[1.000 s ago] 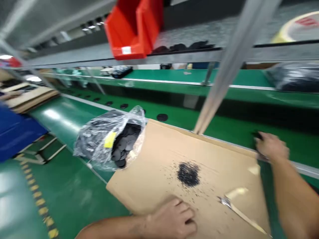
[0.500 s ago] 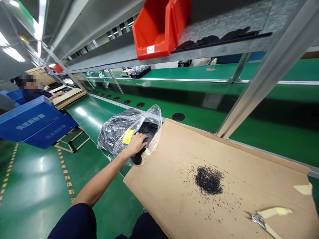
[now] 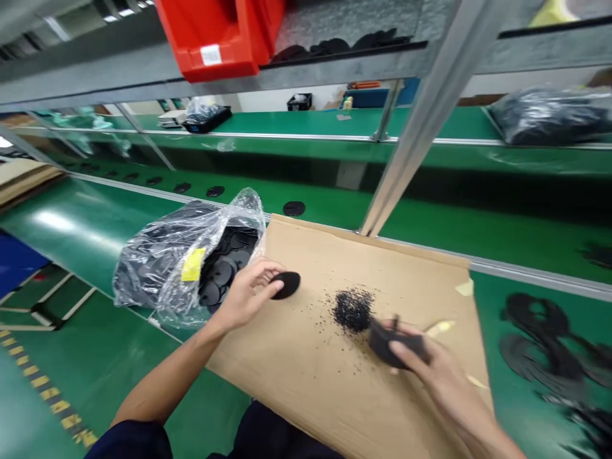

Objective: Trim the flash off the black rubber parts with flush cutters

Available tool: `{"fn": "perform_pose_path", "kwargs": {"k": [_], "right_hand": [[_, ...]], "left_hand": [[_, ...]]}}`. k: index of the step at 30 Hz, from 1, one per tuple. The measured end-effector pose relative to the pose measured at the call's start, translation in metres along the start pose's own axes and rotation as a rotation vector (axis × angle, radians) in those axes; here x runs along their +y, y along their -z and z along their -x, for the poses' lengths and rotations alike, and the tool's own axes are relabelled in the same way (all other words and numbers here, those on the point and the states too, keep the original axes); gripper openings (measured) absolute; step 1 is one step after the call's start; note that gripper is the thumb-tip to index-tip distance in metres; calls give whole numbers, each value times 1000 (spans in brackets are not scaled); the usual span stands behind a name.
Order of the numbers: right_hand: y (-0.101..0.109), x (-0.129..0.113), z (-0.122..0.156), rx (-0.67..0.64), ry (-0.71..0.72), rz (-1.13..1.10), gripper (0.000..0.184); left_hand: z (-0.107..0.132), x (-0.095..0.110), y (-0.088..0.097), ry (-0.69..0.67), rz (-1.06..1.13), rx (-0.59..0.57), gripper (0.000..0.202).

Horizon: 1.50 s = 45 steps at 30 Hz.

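Note:
Between the thumb and fingers of my left hand (image 3: 248, 290) is a thin black disc (image 3: 288, 284), held above the cardboard sheet (image 3: 296, 382). Just left of that hand lies an open clear plastic bag (image 3: 153, 255) full of black discs, with a yellow label (image 3: 193, 264). My right hand (image 3: 428, 360) is closed round a dark block-like piece (image 3: 396, 344) with a small upright peg; motion blur hides its exact kind. That block is at the right edge of a pile of tiny black bits (image 3: 351, 309) scattered on the cardboard.
An aluminium post (image 3: 421, 121) rises behind the cardboard. Above is a shelf with a red bin (image 3: 224, 44). Single black discs (image 3: 294, 208) lie along the green belt behind. Black ring-shaped pieces (image 3: 535, 344) lie on the right, and a bagged bundle (image 3: 549, 115) is at the back right.
My left hand has come out of the bag with a black disc. My right hand has come into view holding the dark block. The view has turned to the right.

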State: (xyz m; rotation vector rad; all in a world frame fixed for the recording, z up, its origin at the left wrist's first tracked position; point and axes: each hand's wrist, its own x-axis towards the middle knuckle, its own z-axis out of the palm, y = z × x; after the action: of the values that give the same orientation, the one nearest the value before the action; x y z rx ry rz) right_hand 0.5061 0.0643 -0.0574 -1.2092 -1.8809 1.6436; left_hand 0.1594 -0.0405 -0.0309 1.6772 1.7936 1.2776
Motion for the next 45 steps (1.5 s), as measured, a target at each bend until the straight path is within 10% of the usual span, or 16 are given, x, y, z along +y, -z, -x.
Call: {"fn": "perform_pose_path", "kwargs": {"k": [4,9,29,45], "right_hand": [[-47,-24,-2,-220,-103,-253,57],[-50,-31,2,-310,-88,-311,49],[-49,-26,10,-101,313,-2,33],[-43,-24,20,67,704,196,31]], "left_hand": [[6,45,-61,-183,200,-214,23],[9,49,-91,-376,129,-299,32],[20,49,-99,-176,211,-253,32],[16,65,-82,-448,227,-293,35]]}}
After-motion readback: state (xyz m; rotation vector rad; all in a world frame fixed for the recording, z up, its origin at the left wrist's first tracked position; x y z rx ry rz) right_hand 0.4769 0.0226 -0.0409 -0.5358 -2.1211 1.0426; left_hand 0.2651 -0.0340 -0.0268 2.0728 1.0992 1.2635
